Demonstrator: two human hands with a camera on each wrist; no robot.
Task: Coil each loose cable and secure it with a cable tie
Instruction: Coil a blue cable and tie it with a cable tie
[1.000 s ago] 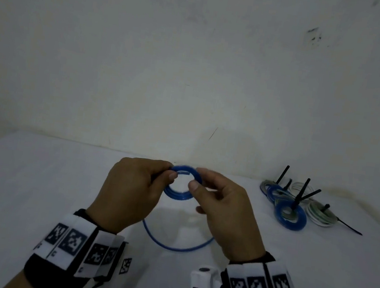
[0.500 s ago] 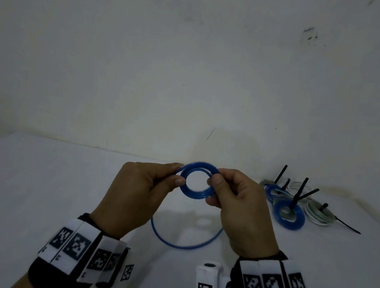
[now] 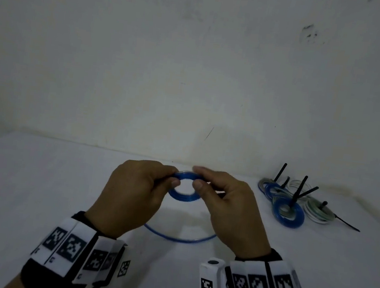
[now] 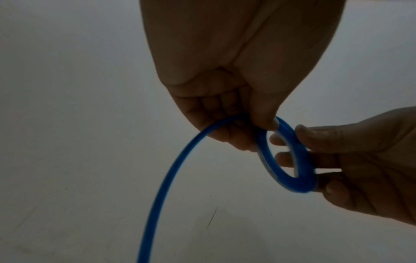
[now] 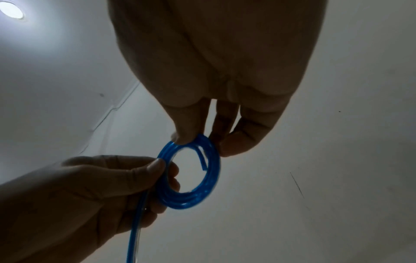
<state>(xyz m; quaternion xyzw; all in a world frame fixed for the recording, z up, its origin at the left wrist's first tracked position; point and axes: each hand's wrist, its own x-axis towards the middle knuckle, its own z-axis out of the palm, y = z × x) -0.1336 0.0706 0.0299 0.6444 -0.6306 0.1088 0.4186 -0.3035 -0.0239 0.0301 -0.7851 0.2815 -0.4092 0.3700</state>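
Blue cable [image 3: 183, 197] coil between pinching hands, above table [image 3: 35, 184]

The cable [image 3: 183, 197] is bright translucent blue. The table [image 3: 23, 183] is plain white, the wall [image 3: 194, 60] off-white with dark specks. The wrist bands [image 3: 68, 248] are black with white panels bearing black square-code patterns. The finished coils [image 3: 288, 212] are blue, white and greenish-grey, with black ties [image 3: 299, 190].
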